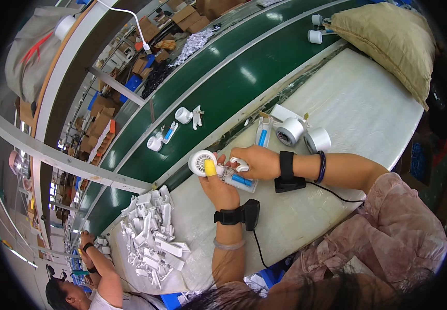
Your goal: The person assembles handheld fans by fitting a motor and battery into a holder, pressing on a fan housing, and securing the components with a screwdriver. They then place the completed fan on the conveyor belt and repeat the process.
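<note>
My left hand (220,190) is closed around a small white handheld fan (197,162) with a round slotted head; yellow wrapping (210,167) covers a digit pressed against it. Its handle lies exposed, with a blue cylindrical battery (241,180) inside. Over that handle, my right hand (262,161) pinches a small white curved plastic part (240,165). Whether the part touches the handle I cannot tell. Just beyond my right hand are another part-built fan with a blue battery (262,136) and two white round fan heads (289,132) (318,140).
A heap of white plastic handle parts (153,232) covers the table's left side. Behind the table runs a green conveyor belt (239,77) carrying several fan pieces (184,115). A stuffed tan sack (383,41) rests at far right. Another person (104,274) works at lower left.
</note>
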Demonstrator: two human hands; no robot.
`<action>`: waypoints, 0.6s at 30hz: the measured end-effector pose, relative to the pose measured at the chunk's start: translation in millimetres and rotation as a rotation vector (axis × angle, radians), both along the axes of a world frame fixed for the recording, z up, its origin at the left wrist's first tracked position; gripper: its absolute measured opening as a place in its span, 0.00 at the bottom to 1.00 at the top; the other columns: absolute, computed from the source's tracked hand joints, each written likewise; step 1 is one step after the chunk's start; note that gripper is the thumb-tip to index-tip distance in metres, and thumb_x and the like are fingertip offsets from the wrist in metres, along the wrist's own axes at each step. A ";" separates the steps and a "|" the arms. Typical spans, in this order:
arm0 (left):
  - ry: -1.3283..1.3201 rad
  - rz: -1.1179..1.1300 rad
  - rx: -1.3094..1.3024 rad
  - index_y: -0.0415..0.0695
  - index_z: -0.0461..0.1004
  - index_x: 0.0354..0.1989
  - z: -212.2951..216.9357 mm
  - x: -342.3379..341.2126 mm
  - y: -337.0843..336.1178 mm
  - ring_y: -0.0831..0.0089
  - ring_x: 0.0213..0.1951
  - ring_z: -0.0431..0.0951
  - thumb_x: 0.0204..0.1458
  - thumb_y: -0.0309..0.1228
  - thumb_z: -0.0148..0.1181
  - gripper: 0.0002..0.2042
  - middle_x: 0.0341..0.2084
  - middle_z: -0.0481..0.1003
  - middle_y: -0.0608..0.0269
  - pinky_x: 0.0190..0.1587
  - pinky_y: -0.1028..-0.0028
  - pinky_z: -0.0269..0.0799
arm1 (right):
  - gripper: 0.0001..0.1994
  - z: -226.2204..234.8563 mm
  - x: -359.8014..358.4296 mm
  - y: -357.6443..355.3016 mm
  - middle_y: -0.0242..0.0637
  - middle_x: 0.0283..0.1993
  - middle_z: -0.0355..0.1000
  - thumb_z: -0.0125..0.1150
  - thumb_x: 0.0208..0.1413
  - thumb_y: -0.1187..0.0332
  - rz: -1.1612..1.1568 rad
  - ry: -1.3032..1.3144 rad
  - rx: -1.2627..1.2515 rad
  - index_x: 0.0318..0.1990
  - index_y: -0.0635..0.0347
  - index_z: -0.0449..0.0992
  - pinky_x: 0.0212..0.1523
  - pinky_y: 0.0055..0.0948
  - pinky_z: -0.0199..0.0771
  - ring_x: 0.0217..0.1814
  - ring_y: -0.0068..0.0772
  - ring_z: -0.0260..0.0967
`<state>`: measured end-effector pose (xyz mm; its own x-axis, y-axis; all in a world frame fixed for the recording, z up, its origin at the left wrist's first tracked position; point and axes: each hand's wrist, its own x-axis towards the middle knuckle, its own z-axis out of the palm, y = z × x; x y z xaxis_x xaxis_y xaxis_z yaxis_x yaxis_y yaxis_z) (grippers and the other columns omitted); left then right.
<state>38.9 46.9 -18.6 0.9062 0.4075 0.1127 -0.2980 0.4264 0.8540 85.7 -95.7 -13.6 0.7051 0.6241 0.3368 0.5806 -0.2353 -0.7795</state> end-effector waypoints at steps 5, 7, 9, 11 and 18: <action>-0.024 -0.128 -0.105 0.39 0.58 0.56 -5.9 5.6 8.9 0.62 0.49 0.71 0.58 0.40 0.51 0.23 0.51 0.68 0.53 0.47 0.60 0.72 | 0.17 -11.7 11.8 -4.5 0.47 0.31 0.72 0.66 0.45 0.66 -0.055 -0.224 0.165 0.38 0.63 0.67 0.33 0.37 0.70 0.34 0.49 0.71; -0.050 -0.155 -0.102 0.39 0.58 0.57 -5.4 5.8 10.8 0.62 0.48 0.71 0.58 0.41 0.50 0.23 0.51 0.68 0.52 0.49 0.58 0.71 | 0.17 -5.2 11.0 -5.8 0.46 0.31 0.71 0.66 0.45 0.65 -0.059 -0.085 0.127 0.38 0.63 0.67 0.33 0.36 0.70 0.34 0.49 0.71; -0.093 -0.225 -0.110 0.39 0.58 0.57 -5.6 4.5 11.6 0.62 0.48 0.71 0.58 0.41 0.50 0.24 0.52 0.67 0.52 0.50 0.58 0.69 | 0.18 0.5 6.6 -5.2 0.46 0.31 0.71 0.67 0.45 0.63 -0.032 0.041 0.088 0.38 0.64 0.67 0.32 0.36 0.69 0.33 0.48 0.71; -0.096 -0.272 -0.150 0.39 0.58 0.57 -2.8 0.9 11.2 0.62 0.48 0.71 0.58 0.41 0.50 0.23 0.51 0.67 0.52 0.50 0.58 0.69 | 0.20 -3.6 -2.3 -3.1 0.49 0.32 0.71 0.67 0.45 0.61 -0.062 0.089 0.120 0.38 0.64 0.67 0.35 0.38 0.70 0.36 0.50 0.71; -0.015 -0.065 -0.042 0.39 0.57 0.57 -2.6 0.6 2.7 0.63 0.48 0.72 0.58 0.38 0.50 0.22 0.51 0.68 0.53 0.49 0.63 0.70 | 0.25 -5.0 0.2 -7.7 0.51 0.34 0.71 0.65 0.44 0.58 -0.068 0.213 0.064 0.44 0.67 0.65 0.36 0.36 0.70 0.37 0.45 0.72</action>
